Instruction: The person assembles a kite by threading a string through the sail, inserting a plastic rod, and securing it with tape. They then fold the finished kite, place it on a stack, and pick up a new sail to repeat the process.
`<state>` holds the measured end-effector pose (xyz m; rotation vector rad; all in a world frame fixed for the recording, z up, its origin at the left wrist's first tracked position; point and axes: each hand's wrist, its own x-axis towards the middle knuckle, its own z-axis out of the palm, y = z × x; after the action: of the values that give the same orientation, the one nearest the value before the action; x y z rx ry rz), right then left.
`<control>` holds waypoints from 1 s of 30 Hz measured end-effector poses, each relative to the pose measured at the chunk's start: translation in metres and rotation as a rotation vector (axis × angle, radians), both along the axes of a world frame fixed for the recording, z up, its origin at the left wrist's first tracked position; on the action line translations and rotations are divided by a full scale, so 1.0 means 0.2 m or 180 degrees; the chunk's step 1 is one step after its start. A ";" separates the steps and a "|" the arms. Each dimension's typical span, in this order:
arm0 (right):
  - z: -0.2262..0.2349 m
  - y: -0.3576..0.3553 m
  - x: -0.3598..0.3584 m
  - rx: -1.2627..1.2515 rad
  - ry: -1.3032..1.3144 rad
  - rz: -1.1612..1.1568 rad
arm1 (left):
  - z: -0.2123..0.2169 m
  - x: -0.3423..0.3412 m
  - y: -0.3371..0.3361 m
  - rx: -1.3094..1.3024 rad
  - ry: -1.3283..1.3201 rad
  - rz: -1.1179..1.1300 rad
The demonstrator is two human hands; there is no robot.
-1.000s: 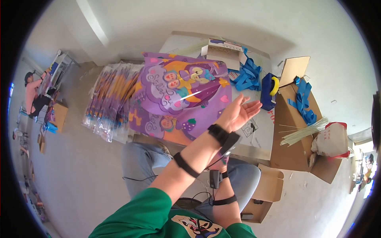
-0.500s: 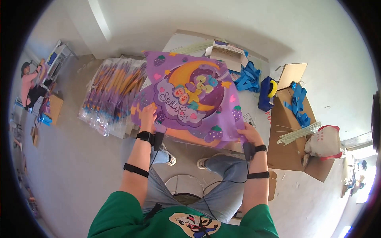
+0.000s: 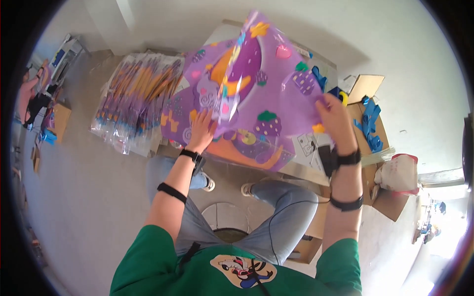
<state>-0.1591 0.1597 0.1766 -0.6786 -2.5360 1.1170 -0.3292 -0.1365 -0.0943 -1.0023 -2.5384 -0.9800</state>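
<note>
Both hands are up on a big shiny purple foil sheet printed with strawberries and an orange moon, lifted and tilted above the desk. Left hand has its grip closed on the lower edge, right hand pinches the right edge. A stack of similar purple packs in clear wrap lies to the left.

Grey concrete floor and white wall were seen; cardboard boxes were lit brightly at right.
</note>
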 end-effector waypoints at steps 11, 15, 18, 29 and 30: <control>-0.59 0.76 -0.08 0.1789 -0.1157 -0.0822 | 0.08 -0.11 0.19 -0.1449 -0.0312 0.0255; -0.63 0.77 -0.10 0.1569 -0.1035 -0.1393 | 0.07 -0.13 0.24 -0.1771 -0.0345 0.0301; -0.65 0.66 -0.06 0.2592 0.0218 -0.1320 | 0.06 -0.13 0.27 -0.1820 -0.0255 0.0415; -1.20 0.12 0.43 -0.0131 -0.0768 -0.0891 | 0.08 0.07 0.24 -0.1137 0.0177 0.0494; -1.21 0.10 0.42 0.0026 -0.0753 -0.0970 | 0.08 0.13 0.20 -0.1141 0.0176 0.0528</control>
<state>-0.0751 0.1791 -0.0663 -1.2115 -2.5053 0.9687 -0.3033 -0.0958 -0.0780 -0.8690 -2.7545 -0.4553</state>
